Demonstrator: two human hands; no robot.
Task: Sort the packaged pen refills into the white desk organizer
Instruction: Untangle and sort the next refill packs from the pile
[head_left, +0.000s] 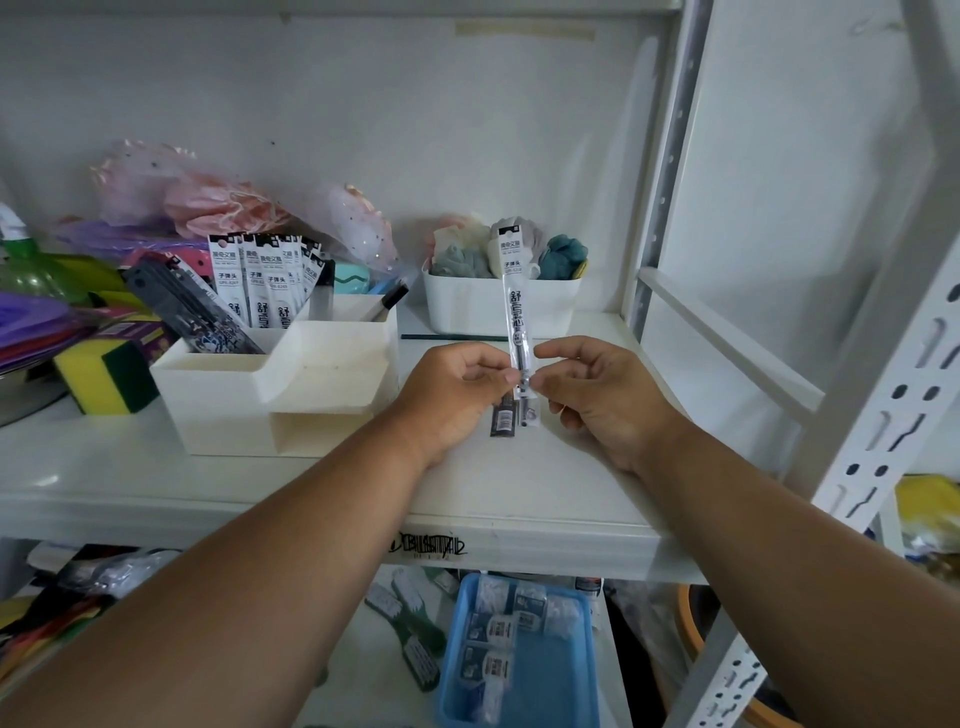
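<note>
A packaged pen refill (514, 291) stands upright above the shelf, clear sleeve with a white and black header. My left hand (452, 395) and my right hand (592, 395) both pinch its lower part from either side. A second, darker packet (503, 422) shows below my left fingers, which seem to hold it too. The white desk organizer (270, 395) sits to the left of my hands. Its back compartments hold several packaged refills (265, 280) upright and several dark packets (197, 306) leaning left.
A white bin (498, 306) of cloth items stands behind the hands. Sponges (104, 374) and pink and purple goods crowd the shelf's left. A white slotted upright (670, 171) borders the right. Below the shelf lie a blue tray (519, 649) and brushes.
</note>
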